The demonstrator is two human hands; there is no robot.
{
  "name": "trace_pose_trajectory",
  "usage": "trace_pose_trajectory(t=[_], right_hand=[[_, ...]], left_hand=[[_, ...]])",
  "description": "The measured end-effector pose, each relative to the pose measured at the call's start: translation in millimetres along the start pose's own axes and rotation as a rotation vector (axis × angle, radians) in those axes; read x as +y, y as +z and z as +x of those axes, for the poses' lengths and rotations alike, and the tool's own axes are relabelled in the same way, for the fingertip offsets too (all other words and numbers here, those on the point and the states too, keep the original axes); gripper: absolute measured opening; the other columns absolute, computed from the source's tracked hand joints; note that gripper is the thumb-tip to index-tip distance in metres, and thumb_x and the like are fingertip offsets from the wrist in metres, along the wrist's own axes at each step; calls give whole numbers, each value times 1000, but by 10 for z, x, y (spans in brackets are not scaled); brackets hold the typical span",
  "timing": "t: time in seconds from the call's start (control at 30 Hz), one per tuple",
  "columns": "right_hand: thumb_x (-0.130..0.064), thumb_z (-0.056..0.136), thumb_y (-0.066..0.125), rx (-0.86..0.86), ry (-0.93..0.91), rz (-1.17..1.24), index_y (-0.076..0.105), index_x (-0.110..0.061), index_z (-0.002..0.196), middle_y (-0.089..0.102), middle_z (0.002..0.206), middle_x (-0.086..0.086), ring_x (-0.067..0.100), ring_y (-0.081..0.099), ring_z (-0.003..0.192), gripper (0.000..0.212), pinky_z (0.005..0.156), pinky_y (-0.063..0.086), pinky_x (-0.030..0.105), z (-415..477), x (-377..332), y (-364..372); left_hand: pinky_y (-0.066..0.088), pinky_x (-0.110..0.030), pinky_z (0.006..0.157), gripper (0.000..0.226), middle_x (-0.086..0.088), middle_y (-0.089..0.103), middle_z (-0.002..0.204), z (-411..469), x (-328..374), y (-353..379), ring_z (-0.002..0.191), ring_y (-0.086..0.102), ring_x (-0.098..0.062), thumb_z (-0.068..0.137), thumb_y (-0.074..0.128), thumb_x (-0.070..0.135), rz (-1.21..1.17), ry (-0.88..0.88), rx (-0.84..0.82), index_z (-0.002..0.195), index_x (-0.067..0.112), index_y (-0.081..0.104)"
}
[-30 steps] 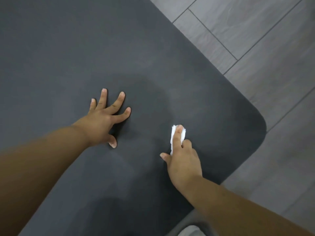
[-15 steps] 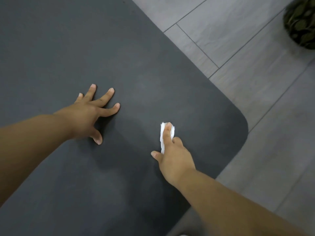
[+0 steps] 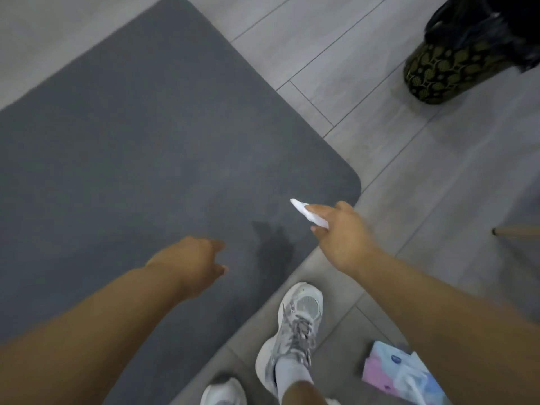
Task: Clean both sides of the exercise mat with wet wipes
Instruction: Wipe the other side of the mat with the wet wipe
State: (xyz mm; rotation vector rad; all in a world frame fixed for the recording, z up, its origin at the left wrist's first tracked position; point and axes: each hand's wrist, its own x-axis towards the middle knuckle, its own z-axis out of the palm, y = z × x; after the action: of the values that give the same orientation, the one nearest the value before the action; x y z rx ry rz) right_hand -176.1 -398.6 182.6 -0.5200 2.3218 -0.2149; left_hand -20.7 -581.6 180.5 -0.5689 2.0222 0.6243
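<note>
The dark grey exercise mat (image 3: 140,135) lies flat on the tiled floor, with two rounded corners in view. My right hand (image 3: 339,238) hovers above the mat's near right corner and pinches a folded white wet wipe (image 3: 309,214) between its fingers. Raised above the mat's near edge, my left hand (image 3: 193,261) holds nothing, with its fingers loosely curled. A darker damp patch shows on the mat between the two hands.
My white sneakers (image 3: 295,325) stand on the grey floor tiles beside the mat's edge. A pink and blue pack of wet wipes (image 3: 400,372) lies at the bottom right. A patterned dark and gold container (image 3: 444,68) stands at the top right. A thin wooden leg (image 3: 514,231) enters from the right.
Both hands have lifted off the mat and my view has risen and pulled back. The left hand no longer presses flat; the right hand moved right toward the corner, still holding the wipe.
</note>
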Motion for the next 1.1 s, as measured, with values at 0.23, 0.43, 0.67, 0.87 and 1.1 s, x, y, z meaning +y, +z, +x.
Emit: trace_pose_trajectory(t=[0.23, 0.43, 0.67, 0.87, 1.1], right_hand=[[-21, 94, 52, 66, 21, 85, 48, -31, 134, 47, 109, 2, 23, 53, 101, 42, 84, 39, 25, -1329, -467, -903], [-19, 90, 54, 88, 23, 263, 55, -30, 128, 59, 105, 8, 20, 56, 88, 39, 76, 41, 26, -2369, -961, -1587], [-20, 92, 55, -49, -19, 330, 56, -29, 126, 62, 109, 2, 19, 58, 88, 35, 76, 46, 27, -3239, -1377, -2338], [-21, 93, 54, -100, -134, 140, 57, -30, 124, 62, 104, -4, 16, 57, 91, 32, 68, 41, 24, -3266, -1327, -3325], [-22, 92, 53, -67, -251, -14, 60, -28, 116, 58, 94, -6, 17, 55, 85, 26, 72, 43, 28, -2555, -894, -4588]], left_hand=[[35, -24, 101, 52, 0, 48, 140, -1815, 52, -385, 128, 45, -19, 93, 51, 45, -182, 5, 85, 138, 22, 43], [37, -27, 101, 48, -1, 59, 130, -3176, 121, -751, 120, 53, -19, 88, 59, 44, -400, -78, 171, 128, 18, 56], [38, -28, 98, 49, -1, 56, 131, -4113, 368, -1240, 120, 51, -20, 89, 58, 45, -461, -102, 264, 131, 21, 53], [46, -28, 88, 49, 1, 55, 131, -4398, 750, -1747, 115, 55, -21, 87, 60, 45, -516, -112, 371, 131, 23, 53], [36, -27, 101, 52, -4, 55, 133, -4145, 1534, -2442, 123, 50, -20, 88, 60, 44, -530, -183, 408, 132, 19, 52]])
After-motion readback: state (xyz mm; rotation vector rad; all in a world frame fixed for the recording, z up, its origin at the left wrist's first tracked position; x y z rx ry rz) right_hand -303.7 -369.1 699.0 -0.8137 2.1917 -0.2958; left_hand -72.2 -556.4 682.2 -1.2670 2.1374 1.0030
